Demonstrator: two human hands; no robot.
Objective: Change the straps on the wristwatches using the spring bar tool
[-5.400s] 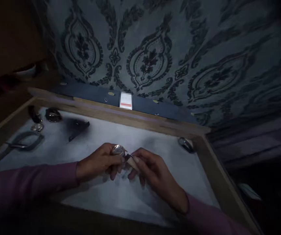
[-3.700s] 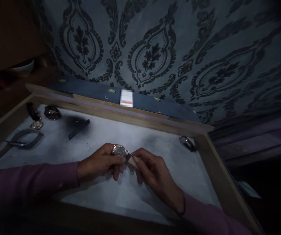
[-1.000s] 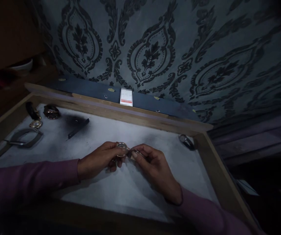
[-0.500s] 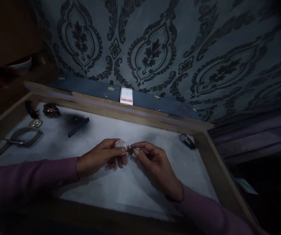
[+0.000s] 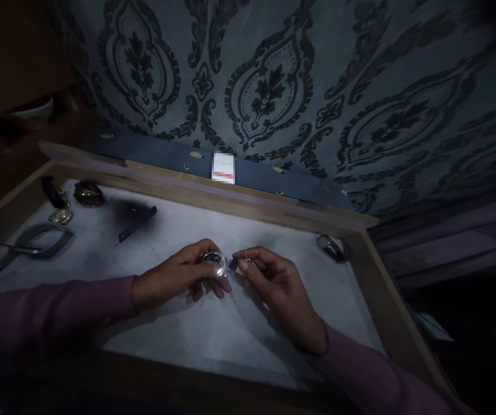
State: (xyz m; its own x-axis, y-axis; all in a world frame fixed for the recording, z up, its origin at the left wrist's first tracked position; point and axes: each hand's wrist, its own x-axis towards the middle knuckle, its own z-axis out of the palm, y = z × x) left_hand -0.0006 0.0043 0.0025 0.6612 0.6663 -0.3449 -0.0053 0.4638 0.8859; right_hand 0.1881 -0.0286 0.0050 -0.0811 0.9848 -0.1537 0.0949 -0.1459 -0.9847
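Between the thumb and fingers of my left hand (image 5: 172, 271) is a round, shiny watch case (image 5: 214, 264) with a silvery rim. It is tilted, and its glass looks dark with bright reflections. Just right of it, my right hand (image 5: 280, 282) pinches a small dark, flat piece (image 5: 234, 264) that looks like the end of a watch strap. A thin metallic bit shows by those fingertips, too small to name. The piece is close to the case's edge; whether they touch I cannot tell. A loose dark strap (image 5: 138, 223) lies beyond my left hand.
A wooden-rimmed tray (image 5: 248, 207) with a white base surrounds my hands. At its left lie a gold watch (image 5: 60, 215), a brown watch (image 5: 87, 193) and a grey band (image 5: 53, 242). Another watch (image 5: 331, 248) sits in the right corner. A small white box (image 5: 223, 167) stands behind the rim.
The watch case has tilted in my left hand, its glass turning from pale to dark and reflective. My right hand with the dark piece has shifted slightly, and a small gap shows beside the case.
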